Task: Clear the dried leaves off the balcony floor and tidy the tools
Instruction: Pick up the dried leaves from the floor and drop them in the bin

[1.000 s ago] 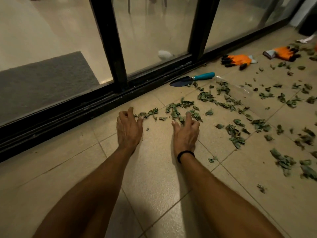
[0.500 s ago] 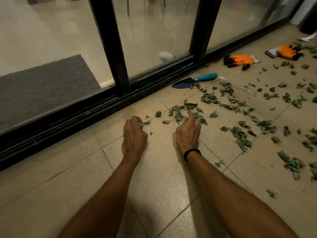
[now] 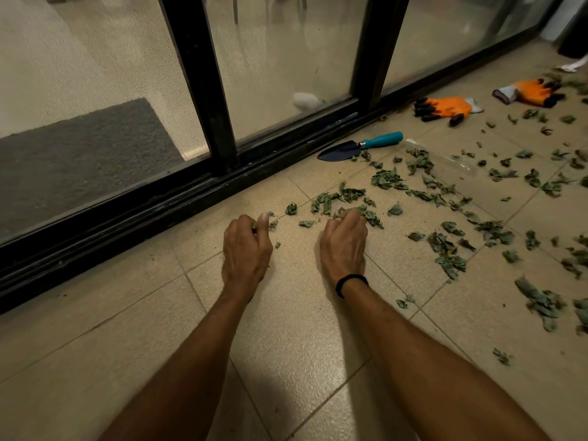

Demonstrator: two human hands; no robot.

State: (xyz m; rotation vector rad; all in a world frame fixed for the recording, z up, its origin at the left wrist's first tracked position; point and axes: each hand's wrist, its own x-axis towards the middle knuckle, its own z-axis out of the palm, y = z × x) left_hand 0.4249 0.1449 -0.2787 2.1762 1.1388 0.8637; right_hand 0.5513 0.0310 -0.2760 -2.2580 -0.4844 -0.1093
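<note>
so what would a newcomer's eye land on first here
The left hand and right hand at mid-floor, fingers curled on dried leaves that litter the tiles to the right. Further back, orange gloves and a teal-handled trowel lie by the black door track.

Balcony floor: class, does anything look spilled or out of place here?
Yes: dried leaves lie scattered over the tiles, and a trowel and two orange gloves lie loose beside the door track, not put away.
</note>
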